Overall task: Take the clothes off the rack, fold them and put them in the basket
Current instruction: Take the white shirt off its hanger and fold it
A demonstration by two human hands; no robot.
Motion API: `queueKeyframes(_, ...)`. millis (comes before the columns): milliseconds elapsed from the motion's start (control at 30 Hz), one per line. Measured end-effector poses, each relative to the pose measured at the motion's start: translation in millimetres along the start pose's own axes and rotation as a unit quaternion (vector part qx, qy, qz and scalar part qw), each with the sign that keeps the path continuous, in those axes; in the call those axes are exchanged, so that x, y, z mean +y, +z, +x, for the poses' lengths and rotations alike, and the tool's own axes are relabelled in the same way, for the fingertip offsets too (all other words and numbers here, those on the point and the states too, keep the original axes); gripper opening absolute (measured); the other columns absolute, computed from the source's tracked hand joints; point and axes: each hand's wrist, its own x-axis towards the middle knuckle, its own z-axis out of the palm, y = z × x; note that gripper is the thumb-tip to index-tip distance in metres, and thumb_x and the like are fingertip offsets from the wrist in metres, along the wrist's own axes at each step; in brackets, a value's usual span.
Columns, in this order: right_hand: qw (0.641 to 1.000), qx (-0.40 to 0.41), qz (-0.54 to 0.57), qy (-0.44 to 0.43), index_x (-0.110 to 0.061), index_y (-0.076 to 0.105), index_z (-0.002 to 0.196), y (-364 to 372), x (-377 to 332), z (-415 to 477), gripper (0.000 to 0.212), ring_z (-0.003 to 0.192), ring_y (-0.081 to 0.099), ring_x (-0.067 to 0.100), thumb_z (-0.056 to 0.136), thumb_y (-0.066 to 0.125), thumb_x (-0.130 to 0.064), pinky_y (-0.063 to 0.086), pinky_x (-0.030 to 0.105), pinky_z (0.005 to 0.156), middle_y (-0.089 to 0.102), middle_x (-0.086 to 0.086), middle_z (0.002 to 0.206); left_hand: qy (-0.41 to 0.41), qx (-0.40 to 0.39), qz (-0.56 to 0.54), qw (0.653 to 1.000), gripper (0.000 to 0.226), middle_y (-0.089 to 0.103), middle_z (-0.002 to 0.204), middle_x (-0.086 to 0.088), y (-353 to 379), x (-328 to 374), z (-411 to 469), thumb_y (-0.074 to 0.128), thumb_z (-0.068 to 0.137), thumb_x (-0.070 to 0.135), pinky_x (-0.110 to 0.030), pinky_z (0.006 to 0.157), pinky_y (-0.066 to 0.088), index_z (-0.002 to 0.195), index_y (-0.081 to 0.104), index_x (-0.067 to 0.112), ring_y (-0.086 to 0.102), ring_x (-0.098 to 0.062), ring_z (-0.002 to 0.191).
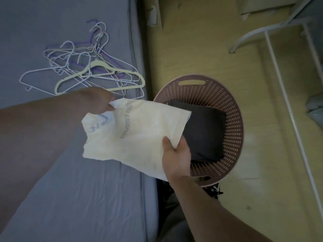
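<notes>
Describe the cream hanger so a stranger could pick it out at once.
On the grey-blue bed at left lies a tangle of hangers, beyond the left hand. The cream hanger sits at the tangle's near right, by the bed edge: thick and flat, while the rest are thin white or purple wire.

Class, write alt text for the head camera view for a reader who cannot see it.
The left hand and right hand hold a folded cream shirt partly over a pink basket containing a folded dark garment. Bare hangers lie piled on the grey bed.
</notes>
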Motion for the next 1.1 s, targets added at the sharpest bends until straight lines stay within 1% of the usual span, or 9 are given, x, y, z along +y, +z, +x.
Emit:
queueKeyframes(67, 0.997, 0.063, -0.029, -0.039, -0.031, 0.052, 0.106, -28, -17, -1, 0.008, 0.083, 0.060, -0.004, 0.102, 0.054, -0.024, 0.049, 0.027, 0.080, 0.062, -0.022, 0.093, 0.000, 0.038, -0.020, 0.999, 0.064, 0.063, 0.086, 0.016, -60, 50, -58, 0.024, 0.071, 0.094, -0.036, 0.076, 0.056, 0.097, 0.059, 0.047, 0.062, -0.015, 0.079)
queueKeyframes(133, 0.988, 0.109, -0.092, -0.059, -0.027, 0.049, 0.108, -56, -32, 5, 0.004, 0.085, 0.063, 0.012, 0.104, 0.049, -0.025, 0.050, 0.032, 0.075, 0.060, -0.013, 0.093, 0.014, 0.042, -0.044, 0.998, 0.038, 0.067, 0.104, 0.002, -126, 112, -120, 0.051, 0.089, 0.063, -0.033, 0.085, 0.050, 0.108, 0.063, 0.033, 0.063, -0.025, 0.097)
queueKeyframes(200, 0.972, 0.145, -0.178, -0.054, -0.020, 0.048, 0.119, -89, -44, 16, 0.015, 0.087, 0.060, 0.024, 0.106, 0.044, -0.026, 0.042, 0.031, 0.070, 0.054, -0.006, 0.093, 0.051, 0.052, -0.039, 0.997, 0.035, 0.065, 0.116, -0.010, -163, 155, -137, 0.058, 0.094, 0.045, -0.032, 0.085, 0.044, 0.114, 0.064, 0.017, 0.060, -0.032, 0.110)
queueKeyframes(333, 0.931, 0.163, -0.327, -0.007, -0.013, 0.042, 0.129, -145, -47, 47, 0.028, 0.102, 0.061, 0.039, 0.106, 0.039, -0.027, 0.036, 0.037, 0.073, 0.066, 0.015, 0.109, 0.068, 0.035, -0.082, 0.994, 0.039, 0.067, 0.116, -0.010, -188, 208, -128, 0.063, 0.091, 0.047, -0.029, 0.080, 0.044, 0.114, 0.067, 0.016, 0.061, -0.031, 0.107)
queueKeyframes(433, 0.908, 0.155, -0.390, 0.023, -0.012, 0.040, 0.122, -168, -40, 78, 0.023, 0.105, 0.061, 0.043, 0.106, 0.038, -0.028, 0.037, 0.039, 0.073, 0.065, 0.021, 0.111, 0.060, 0.041, -0.081, 0.994, 0.038, 0.066, 0.118, -0.012, -189, 241, -111, 0.064, 0.091, 0.046, -0.034, 0.084, 0.049, 0.113, 0.065, 0.015, 0.062, -0.031, 0.107)
queueKeyframes(633, 0.883, 0.095, -0.460, -0.013, -0.012, 0.027, 0.141, -166, -9, 148, 0.041, 0.108, 0.061, 0.044, 0.107, 0.035, -0.032, 0.043, 0.043, 0.078, 0.060, 0.022, 0.124, 0.010, 0.102, -0.014, 0.995, 0.035, 0.058, 0.129, -0.016, -150, 290, -56, 0.044, 0.098, 0.009, -0.041, 0.080, 0.047, 0.132, 0.048, 0.012, 0.059, -0.037, 0.115)
queueKeyframes(833, 0.823, 0.064, -0.562, -0.049, -0.014, 0.003, 0.158, -158, 19, 191, 0.062, 0.113, 0.060, 0.045, 0.107, 0.038, -0.021, 0.046, 0.043, 0.078, 0.044, 0.025, 0.144, -0.008, 0.099, 0.053, 0.994, 0.063, 0.048, 0.134, -0.018, -111, 292, -11, 0.074, 0.081, 0.015, -0.044, 0.083, 0.043, 0.136, 0.042, 0.013, 0.053, -0.037, 0.118)
queueKeyframes(1000, 0.794, 0.027, -0.603, -0.071, -0.028, -0.019, 0.157, -150, 35, 208, 0.081, 0.114, 0.057, 0.046, 0.102, 0.039, -0.012, 0.049, 0.047, 0.083, 0.029, 0.028, 0.151, -0.002, 0.151, 0.122, 0.981, 0.072, 0.044, 0.131, -0.015, -94, 285, 10, 0.081, 0.069, 0.026, -0.047, 0.094, 0.043, 0.131, 0.046, 0.016, 0.050, -0.036, 0.114)
queueKeyframes(1100, 0.698, 0.026, -0.706, -0.118, -0.019, -0.024, 0.156, -140, 39, 193, 0.092, 0.136, 0.036, 0.047, 0.096, 0.047, -0.016, 0.040, 0.054, 0.105, 0.008, 0.030, 0.158, 0.094, 0.286, 0.131, 0.945, 0.046, 0.038, 0.137, -0.015, -77, 292, 5, 0.047, 0.089, 0.022, -0.050, 0.103, 0.034, 0.134, 0.042, 0.013, 0.040, -0.036, 0.123)
